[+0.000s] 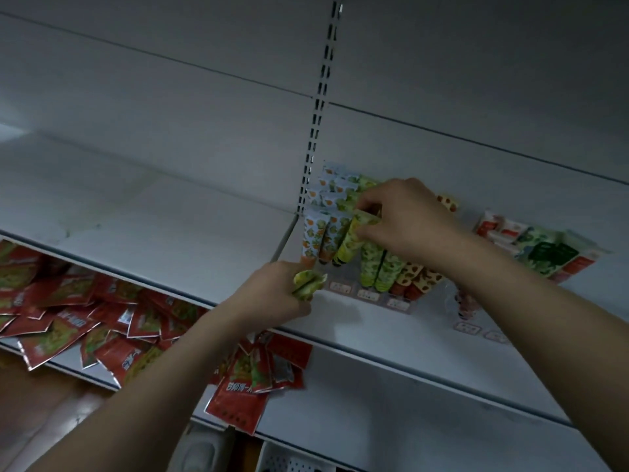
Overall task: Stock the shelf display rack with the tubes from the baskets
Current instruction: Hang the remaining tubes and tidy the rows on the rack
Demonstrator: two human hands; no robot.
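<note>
A clear display rack [369, 294] stands on the white shelf [170, 240], holding rows of patterned tubes: orange-print tubes [318, 233] at the left, green-print tubes [377, 267] in the middle, red-print tubes [417, 281] at the right. My right hand [412, 219] pinches the crimped end of a yellow-green tube [350, 240] that leans in the rack next to the orange ones. My left hand [275, 291] sits in front of the rack and grips a few green tubes [308, 281], whose ends stick out of the fist.
Several flat packets [544, 250] lie on the same shelf right of the rack. The shelf below holds a heap of red sachets [85, 318]. A white perforated basket [289, 461] shows at the bottom edge. A slotted upright [318, 107] runs up the back panel.
</note>
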